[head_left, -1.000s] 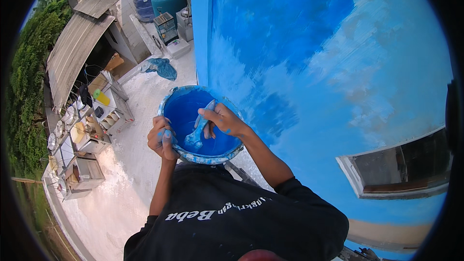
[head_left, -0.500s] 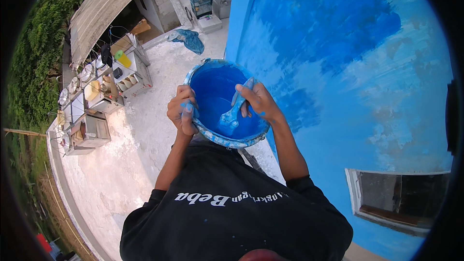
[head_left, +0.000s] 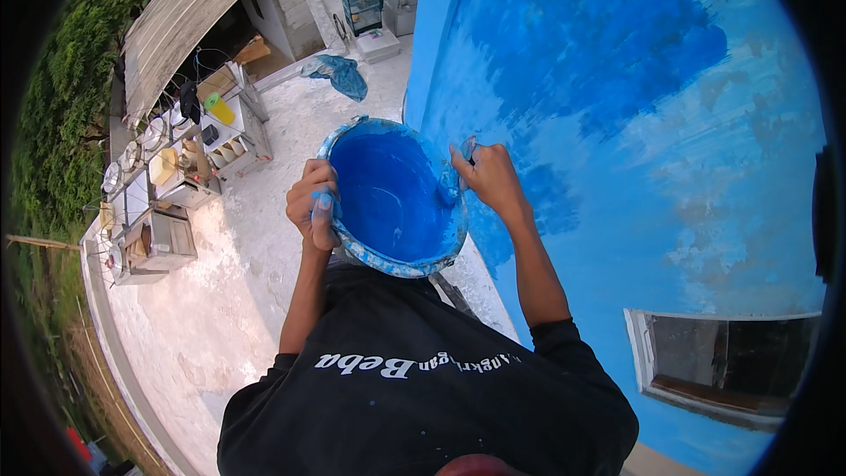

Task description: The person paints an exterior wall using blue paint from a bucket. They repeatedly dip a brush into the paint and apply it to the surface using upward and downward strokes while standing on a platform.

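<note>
My left hand (head_left: 312,203), paint on its thumb, is closed on the left side of the rim of a paint-smeared bucket (head_left: 398,266). The bucket is tilted so that its mouth faces me, and bright blue paint (head_left: 383,189) coats its inside. At the right rim, my right hand (head_left: 493,178) has its fingers wrapped round the handle of a paintbrush (head_left: 449,185). The blue-caked head of this brush rests against the inner edge of the bucket. Right of that hand stands a wall (head_left: 617,220), light blue with patches of darker blue.
A framed window (head_left: 727,361) is set low in the wall at right. Cluttered counters (head_left: 163,242) line the left side of the pale floor (head_left: 238,300). A crumpled blue sheet (head_left: 339,75) lies beyond the bucket, near a small cage (head_left: 361,4).
The paintbrush has moved right, from over the middle of the bucket to its right rim, with my right hand now outside it. The bucket and left hand have shifted slightly left.
</note>
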### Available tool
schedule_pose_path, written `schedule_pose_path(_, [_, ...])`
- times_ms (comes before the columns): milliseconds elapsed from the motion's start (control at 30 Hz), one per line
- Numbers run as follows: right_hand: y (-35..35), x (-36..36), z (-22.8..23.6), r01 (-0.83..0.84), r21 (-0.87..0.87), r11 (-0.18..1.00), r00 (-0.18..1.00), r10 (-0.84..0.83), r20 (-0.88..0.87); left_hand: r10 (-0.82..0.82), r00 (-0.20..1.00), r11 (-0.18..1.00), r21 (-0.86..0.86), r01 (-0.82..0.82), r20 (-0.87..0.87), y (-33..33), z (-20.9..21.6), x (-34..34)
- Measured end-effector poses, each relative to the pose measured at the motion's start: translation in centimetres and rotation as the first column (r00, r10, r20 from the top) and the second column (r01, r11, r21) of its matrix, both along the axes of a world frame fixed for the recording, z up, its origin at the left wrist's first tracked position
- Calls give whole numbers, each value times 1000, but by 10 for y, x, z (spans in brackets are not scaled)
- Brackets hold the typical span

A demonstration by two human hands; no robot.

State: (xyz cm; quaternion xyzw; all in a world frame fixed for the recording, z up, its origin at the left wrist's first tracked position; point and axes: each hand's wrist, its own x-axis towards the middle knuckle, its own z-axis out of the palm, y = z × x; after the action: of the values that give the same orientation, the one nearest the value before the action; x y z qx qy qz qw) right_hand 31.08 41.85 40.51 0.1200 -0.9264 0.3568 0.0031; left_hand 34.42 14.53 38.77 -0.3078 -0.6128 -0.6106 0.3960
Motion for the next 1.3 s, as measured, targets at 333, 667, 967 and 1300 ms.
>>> schedule_pose_path(333, [-14, 22, 11, -282, 107, 953, 959, 278, 56, 85, 996, 996, -40, -85, -14, 4, -2, -2])
schedule_pose_path(667, [-29, 26, 19, -431, -252, 866, 835, 489, 252, 103, 995, 990, -93, -102, 13, 4, -1, 3])
schedule_pose_path(967, [-2, 16, 0, 94, -850, 518, 944, 225, 241, 214, 975, 961, -169, -220, -53, 0, 10, 5])
schedule_pose_path(1300, [11, 11, -20, 259, -963, 79, 890, 367, 270, 268, 963, 963, -27, -268, 22, 5, -1, 5])
